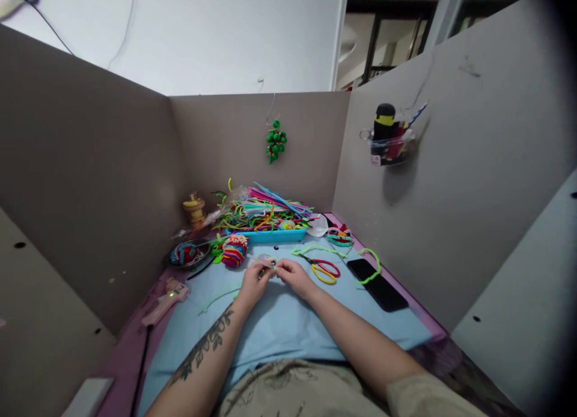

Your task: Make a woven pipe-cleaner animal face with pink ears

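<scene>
Close together over the blue cloth [270,327], my two hands meet at a small light-coloured piece [265,262]. My left hand [255,280] is closed around it, with thin pale ends sticking out past the fingers. The fingertips of my right hand [292,274] pinch its right side; much of the piece is covered by the fingers. Scissors [325,273] with red and yellow handles lie right of my right hand. A striped, colourful fuzzy object [235,251] stands behind my left hand.
A blue tray [279,235] heaped with pipe cleaners [270,208] sits at the back. On the right lie a black phone [377,285] and a green twisted strand [372,267]. At left are a pink glue gun [166,301] and a dark bowl [202,262]. Grey partitions [252,128] enclose the table.
</scene>
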The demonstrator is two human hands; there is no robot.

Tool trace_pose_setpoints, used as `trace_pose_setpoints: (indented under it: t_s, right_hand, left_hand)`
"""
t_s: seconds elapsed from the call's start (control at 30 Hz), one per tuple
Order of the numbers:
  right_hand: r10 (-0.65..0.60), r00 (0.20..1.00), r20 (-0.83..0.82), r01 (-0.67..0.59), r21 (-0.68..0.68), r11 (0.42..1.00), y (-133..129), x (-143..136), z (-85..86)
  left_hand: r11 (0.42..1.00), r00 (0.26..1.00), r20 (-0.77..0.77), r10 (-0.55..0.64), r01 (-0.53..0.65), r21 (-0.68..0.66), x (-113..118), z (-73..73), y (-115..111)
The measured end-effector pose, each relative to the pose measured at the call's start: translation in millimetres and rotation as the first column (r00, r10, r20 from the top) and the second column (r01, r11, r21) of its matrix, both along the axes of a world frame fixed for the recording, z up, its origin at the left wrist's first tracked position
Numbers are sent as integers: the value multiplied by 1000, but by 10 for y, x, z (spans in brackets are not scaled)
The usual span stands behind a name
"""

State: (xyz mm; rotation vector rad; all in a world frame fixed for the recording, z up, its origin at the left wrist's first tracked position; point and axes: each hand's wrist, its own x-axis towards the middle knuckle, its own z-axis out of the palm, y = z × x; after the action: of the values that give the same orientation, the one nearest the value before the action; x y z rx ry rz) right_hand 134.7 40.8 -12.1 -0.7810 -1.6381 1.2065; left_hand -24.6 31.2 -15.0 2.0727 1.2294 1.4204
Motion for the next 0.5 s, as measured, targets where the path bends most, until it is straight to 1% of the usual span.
trace_pose_setpoints:
  t_s: [0.13,0.23,0.3,0.4,0.5]
  right_hand:
    - [30,997,-71,-31,-23,999,29,10,-31]
    - [70,992,-102,-76,-53,996,25,6,-40]
    - [66,992,-110,-73,-53,996,19,1,-38]
    - [6,995,-101,-8,-26,1000,9,-8,-23]
    - [-107,993,-41,109,46,993,-2,-19,-6]
  left_hand:
    - [999,999,24,-30,29,28,2,32,-14]
    - [999,1000,25,-16,15,50,-2,41,-18]
    - [999,1000,4,0,0,52,-3,34,-16]
    - [999,1000,-21,20,-19,38,8,18,-10]
    - [1000,999,19,25,-25,-1,30,12,-9]
